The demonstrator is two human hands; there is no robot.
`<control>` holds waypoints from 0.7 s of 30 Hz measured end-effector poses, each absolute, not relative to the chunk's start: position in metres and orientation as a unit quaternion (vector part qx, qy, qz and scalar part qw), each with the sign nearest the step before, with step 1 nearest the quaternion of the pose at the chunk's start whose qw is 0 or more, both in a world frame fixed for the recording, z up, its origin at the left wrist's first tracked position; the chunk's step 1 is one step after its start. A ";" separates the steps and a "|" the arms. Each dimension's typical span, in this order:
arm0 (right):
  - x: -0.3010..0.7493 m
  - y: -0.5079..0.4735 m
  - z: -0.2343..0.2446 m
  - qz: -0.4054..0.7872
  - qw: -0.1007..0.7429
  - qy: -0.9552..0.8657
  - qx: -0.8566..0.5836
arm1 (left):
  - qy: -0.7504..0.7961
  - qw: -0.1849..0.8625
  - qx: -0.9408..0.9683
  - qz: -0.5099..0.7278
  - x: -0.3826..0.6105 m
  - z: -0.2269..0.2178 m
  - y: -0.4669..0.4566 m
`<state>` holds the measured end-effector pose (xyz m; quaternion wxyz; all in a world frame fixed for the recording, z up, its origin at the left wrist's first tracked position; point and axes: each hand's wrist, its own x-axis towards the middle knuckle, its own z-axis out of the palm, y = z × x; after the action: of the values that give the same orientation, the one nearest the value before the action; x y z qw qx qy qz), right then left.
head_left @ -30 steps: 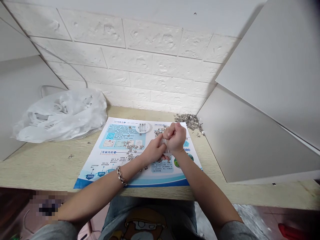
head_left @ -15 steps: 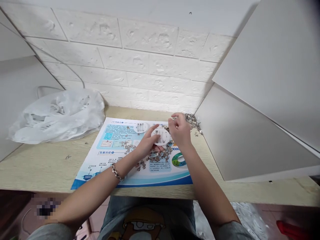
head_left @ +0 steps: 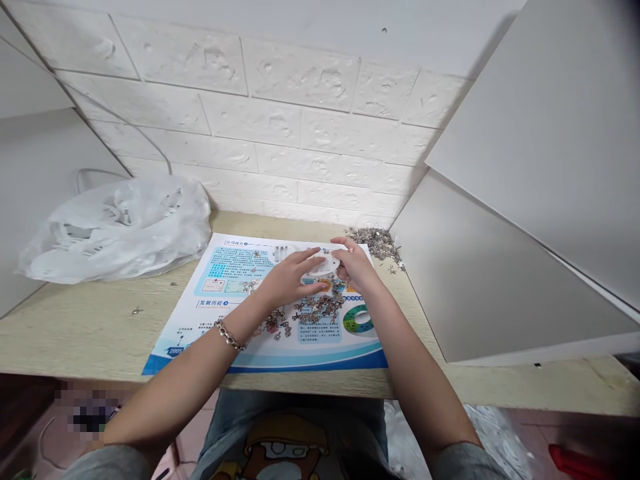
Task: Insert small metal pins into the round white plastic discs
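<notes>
My left hand [head_left: 287, 280] and my right hand [head_left: 356, 263] meet over a white round plastic disc [head_left: 325, 265], and the fingers of both rest on it. The disc is partly hidden by my fingers. A second white disc [head_left: 283, 253], set with small metal parts, lies on the printed blue-and-white poster [head_left: 230, 267] just beyond my left hand. Scattered small metal fasteners [head_left: 320, 308] lie below my hands. A heap of the same parts [head_left: 375, 243] sits on the table past the poster's top right corner. A chain bracelet [head_left: 230, 335] circles my left wrist.
The poster lies on a pale wood-grain table [head_left: 75, 333], with a white plastic bag [head_left: 115, 230] at its left. A white brick wall stands behind, with grey panels [head_left: 500, 267] at the right. A few stray metal parts lie on the table.
My hands have come together on the white disc. My right hand has moved left and down from above the heap, and the disc has shifted slightly up the poster.
</notes>
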<state>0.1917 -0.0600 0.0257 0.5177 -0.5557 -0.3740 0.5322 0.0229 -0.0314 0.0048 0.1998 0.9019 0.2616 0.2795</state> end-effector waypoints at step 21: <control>0.181 -0.056 0.009 0.384 0.399 -0.556 -0.621 | 0.320 0.378 0.773 0.396 0.029 0.002 -0.024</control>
<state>0.1808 -0.0559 0.0094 0.3987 -0.6205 -0.5556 0.3838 0.0287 -0.0245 0.0021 0.3778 0.7735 0.3195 0.3961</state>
